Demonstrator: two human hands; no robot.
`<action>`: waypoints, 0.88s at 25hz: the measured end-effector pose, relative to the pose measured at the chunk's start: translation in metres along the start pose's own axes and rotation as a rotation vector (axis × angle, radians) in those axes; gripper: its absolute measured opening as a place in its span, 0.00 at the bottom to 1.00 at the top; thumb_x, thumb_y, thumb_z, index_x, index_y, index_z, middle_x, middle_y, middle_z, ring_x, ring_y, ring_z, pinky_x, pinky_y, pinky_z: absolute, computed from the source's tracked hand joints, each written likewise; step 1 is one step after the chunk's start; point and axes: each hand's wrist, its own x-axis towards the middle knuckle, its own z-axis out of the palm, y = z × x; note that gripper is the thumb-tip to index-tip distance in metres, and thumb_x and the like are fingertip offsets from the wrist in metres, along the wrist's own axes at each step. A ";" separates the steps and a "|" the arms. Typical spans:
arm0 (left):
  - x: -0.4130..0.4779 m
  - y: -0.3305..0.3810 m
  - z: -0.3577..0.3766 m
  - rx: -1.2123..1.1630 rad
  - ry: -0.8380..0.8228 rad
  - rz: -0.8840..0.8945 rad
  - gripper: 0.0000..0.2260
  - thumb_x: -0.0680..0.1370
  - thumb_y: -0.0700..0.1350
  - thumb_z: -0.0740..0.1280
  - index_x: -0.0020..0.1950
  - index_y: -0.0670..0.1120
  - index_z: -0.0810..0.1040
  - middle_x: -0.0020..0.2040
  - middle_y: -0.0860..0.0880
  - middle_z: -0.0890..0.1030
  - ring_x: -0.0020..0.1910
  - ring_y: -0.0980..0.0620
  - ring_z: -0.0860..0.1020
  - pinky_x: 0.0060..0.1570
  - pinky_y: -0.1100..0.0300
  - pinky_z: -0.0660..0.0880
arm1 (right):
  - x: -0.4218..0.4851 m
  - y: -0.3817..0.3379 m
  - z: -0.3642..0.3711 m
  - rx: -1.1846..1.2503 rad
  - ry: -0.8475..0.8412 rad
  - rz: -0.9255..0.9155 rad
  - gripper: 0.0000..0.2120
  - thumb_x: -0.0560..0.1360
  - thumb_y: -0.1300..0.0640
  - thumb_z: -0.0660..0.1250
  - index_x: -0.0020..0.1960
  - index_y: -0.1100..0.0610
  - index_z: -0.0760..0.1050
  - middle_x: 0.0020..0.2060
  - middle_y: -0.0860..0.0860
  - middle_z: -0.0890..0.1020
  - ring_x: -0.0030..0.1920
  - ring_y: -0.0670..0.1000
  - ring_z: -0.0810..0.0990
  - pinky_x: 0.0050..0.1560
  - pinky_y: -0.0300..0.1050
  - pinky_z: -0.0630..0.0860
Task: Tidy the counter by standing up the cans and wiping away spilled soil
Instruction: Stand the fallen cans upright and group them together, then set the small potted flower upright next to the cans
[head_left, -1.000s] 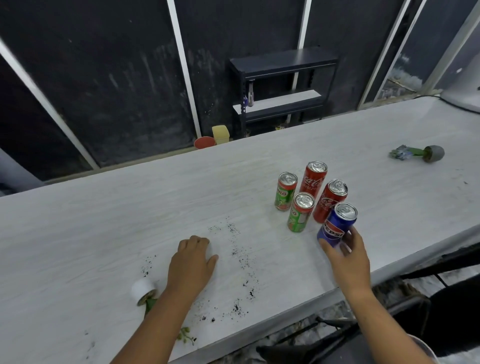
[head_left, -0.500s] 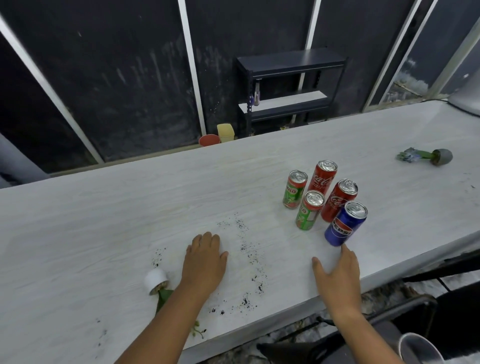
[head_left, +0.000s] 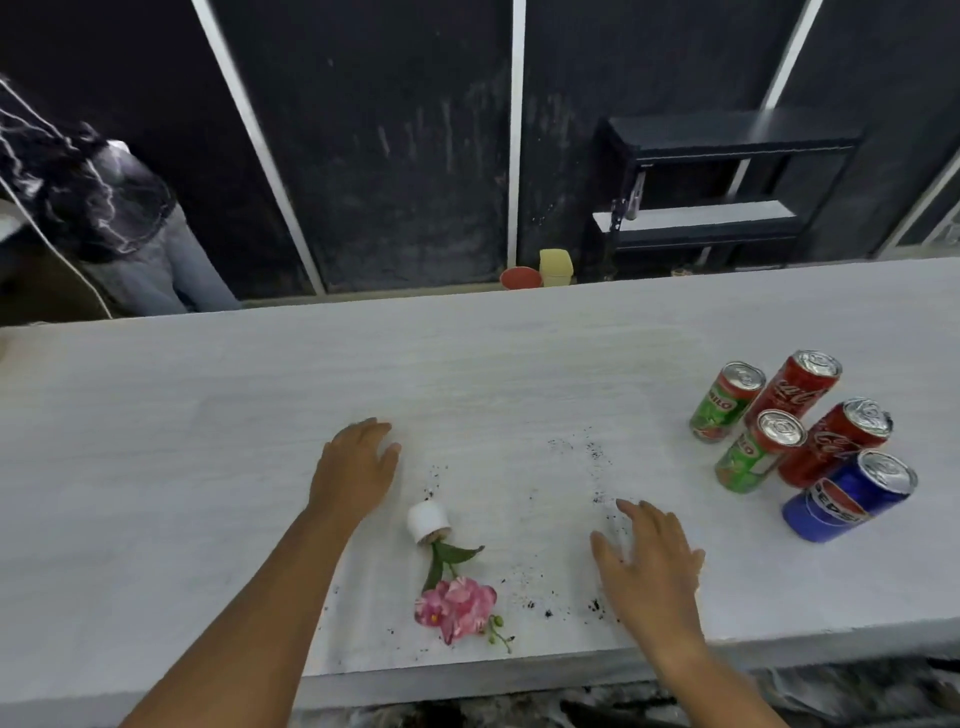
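five cans (head_left: 795, 431) stand up together on the right of the counter (head_left: 156, 441). black soil (head_left: 597, 467) lies between the left hand (head_left: 353, 470) and right hand (head_left: 649, 566). both hands are flat, fingers spread, holding nothing.

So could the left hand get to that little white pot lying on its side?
Probably yes. The left hand lies open on the counter, just up and left of the tipped white pot. Nothing sits between them; only soil specks lie nearby, and the right hand is well off to the other side.
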 end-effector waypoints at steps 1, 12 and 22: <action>-0.003 -0.018 -0.001 0.033 0.002 -0.005 0.23 0.88 0.56 0.59 0.81 0.49 0.72 0.84 0.47 0.68 0.83 0.44 0.64 0.81 0.43 0.62 | -0.001 -0.016 0.006 0.033 -0.028 -0.067 0.23 0.82 0.43 0.68 0.76 0.45 0.73 0.76 0.46 0.72 0.81 0.52 0.63 0.82 0.66 0.49; -0.022 -0.058 0.014 0.095 0.048 0.056 0.26 0.89 0.58 0.52 0.87 0.55 0.60 0.88 0.53 0.57 0.88 0.49 0.51 0.85 0.44 0.47 | 0.043 -0.157 0.049 0.010 -0.708 -0.727 0.16 0.82 0.50 0.72 0.68 0.37 0.82 0.75 0.37 0.75 0.75 0.37 0.68 0.75 0.36 0.61; -0.017 -0.067 0.023 0.010 0.114 0.068 0.25 0.88 0.59 0.55 0.85 0.57 0.65 0.87 0.55 0.61 0.87 0.51 0.54 0.86 0.45 0.47 | 0.067 -0.146 0.060 -0.040 -0.517 -0.701 0.16 0.79 0.40 0.72 0.66 0.40 0.83 0.58 0.39 0.84 0.56 0.41 0.81 0.59 0.45 0.79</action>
